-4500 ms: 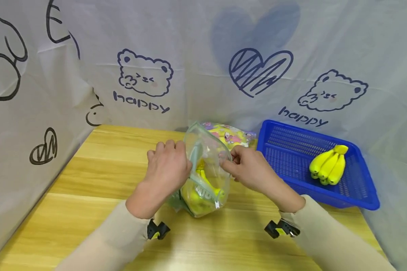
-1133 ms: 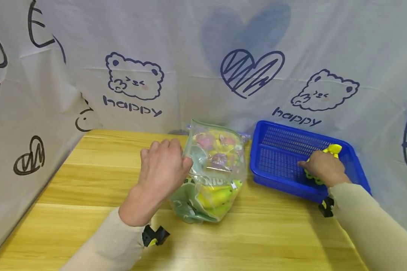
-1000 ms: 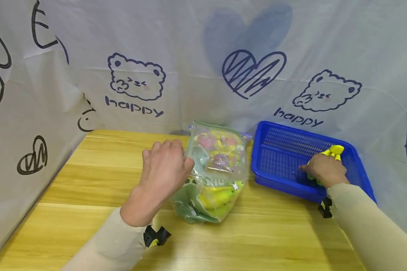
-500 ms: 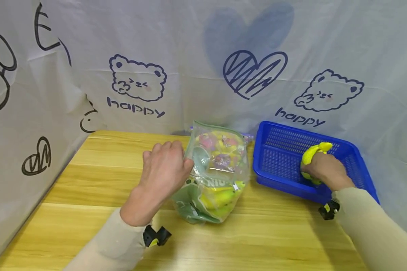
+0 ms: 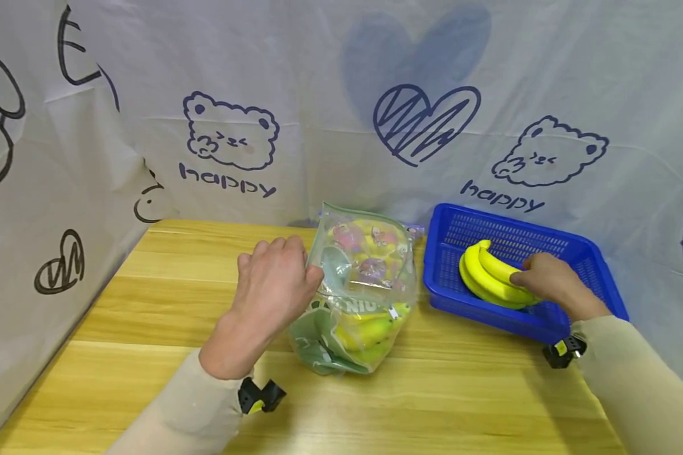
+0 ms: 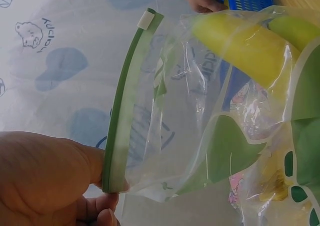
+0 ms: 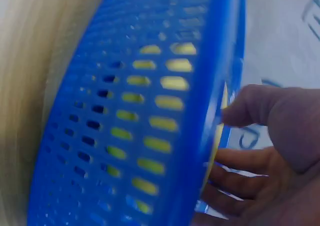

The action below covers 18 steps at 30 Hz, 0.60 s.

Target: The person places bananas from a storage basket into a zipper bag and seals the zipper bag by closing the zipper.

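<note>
My left hand (image 5: 270, 284) pinches the upper left edge of a clear zip bag (image 5: 324, 268) with green print. In the left wrist view, thumb and fingers (image 6: 92, 208) hold one end of its green zip strip (image 6: 120, 105); a white slider (image 6: 146, 19) sits at the other end. Through the bag's front a yellow-green banana bunch (image 5: 364, 332) shows. My right hand (image 5: 552, 281) reaches into the blue basket (image 5: 444, 297) and grips the right end of another yellow banana bunch (image 5: 486, 278). In the right wrist view the basket rim partly hides its fingers (image 7: 240, 158).
A colourful pink and yellow packet (image 5: 370, 237) lies behind the bag and shows through it. The basket stands at the back right of the wooden table (image 5: 398, 404), close to the printed cloth wall (image 5: 330, 120).
My right hand has left the bag's rim for the basket and turned the banana bunch there, which now lies further left with its stem at the back. My left hand stays at the bag.
</note>
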Each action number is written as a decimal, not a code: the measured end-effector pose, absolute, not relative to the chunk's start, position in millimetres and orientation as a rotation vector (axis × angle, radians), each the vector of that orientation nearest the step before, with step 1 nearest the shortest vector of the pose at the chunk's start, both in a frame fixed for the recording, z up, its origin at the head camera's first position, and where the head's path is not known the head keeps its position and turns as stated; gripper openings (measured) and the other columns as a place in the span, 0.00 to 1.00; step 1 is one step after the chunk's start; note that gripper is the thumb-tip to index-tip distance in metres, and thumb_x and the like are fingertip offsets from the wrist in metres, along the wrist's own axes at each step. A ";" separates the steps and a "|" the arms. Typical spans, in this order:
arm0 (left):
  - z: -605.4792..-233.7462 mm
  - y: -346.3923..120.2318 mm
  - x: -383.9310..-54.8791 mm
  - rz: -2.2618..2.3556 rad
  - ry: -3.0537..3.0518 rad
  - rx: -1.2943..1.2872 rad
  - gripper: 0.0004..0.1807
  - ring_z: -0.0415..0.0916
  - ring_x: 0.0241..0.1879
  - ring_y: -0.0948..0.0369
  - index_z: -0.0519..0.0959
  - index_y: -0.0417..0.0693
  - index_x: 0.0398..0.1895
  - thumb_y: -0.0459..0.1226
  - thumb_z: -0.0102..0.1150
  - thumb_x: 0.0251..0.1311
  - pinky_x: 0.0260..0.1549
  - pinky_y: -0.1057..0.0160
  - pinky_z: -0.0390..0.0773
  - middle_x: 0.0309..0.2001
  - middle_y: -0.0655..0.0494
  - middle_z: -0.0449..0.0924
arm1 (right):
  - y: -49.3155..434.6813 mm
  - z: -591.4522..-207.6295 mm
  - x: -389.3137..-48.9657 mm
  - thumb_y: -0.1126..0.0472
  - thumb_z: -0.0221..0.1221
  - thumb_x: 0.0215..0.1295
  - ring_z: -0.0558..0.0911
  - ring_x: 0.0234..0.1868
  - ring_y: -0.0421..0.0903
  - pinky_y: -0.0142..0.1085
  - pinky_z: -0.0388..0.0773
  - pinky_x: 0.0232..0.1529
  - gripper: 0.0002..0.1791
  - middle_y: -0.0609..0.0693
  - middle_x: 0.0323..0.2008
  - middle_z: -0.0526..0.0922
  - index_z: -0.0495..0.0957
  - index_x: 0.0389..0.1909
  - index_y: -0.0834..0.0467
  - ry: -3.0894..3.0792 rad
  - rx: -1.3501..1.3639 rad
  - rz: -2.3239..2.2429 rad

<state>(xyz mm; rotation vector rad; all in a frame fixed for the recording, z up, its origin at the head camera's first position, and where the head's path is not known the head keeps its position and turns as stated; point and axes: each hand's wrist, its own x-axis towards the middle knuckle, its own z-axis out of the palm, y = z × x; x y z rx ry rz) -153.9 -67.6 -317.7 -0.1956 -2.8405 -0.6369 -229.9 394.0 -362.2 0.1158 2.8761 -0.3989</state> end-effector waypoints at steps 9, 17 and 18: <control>-316.6 -66.8 -153.4 -0.651 -2.848 -0.195 0.08 0.69 0.34 0.48 0.72 0.49 0.28 0.41 0.57 0.63 0.39 0.50 0.63 0.29 0.52 0.74 | 363.1 -372.9 -231.2 0.32 0.67 0.63 0.61 0.66 0.84 0.76 0.64 0.62 0.57 0.83 0.66 0.64 0.63 0.69 0.79 3.007 0.038 -0.129; -316.3 -66.3 -152.6 -0.648 -2.855 -0.195 0.08 0.68 0.33 0.49 0.72 0.49 0.28 0.40 0.57 0.62 0.38 0.51 0.61 0.28 0.52 0.73 | 361.1 -383.9 -231.4 0.50 0.74 0.58 0.62 0.63 0.83 0.78 0.62 0.61 0.46 0.82 0.59 0.65 0.60 0.63 0.75 2.920 -0.028 0.057; -316.5 -66.3 -152.5 -0.651 -2.857 -0.195 0.08 0.68 0.33 0.49 0.72 0.49 0.28 0.40 0.57 0.62 0.38 0.52 0.61 0.28 0.52 0.73 | 362.0 -386.4 -232.5 0.52 0.74 0.59 0.63 0.63 0.82 0.78 0.62 0.61 0.45 0.82 0.59 0.65 0.60 0.62 0.75 2.915 -0.023 0.064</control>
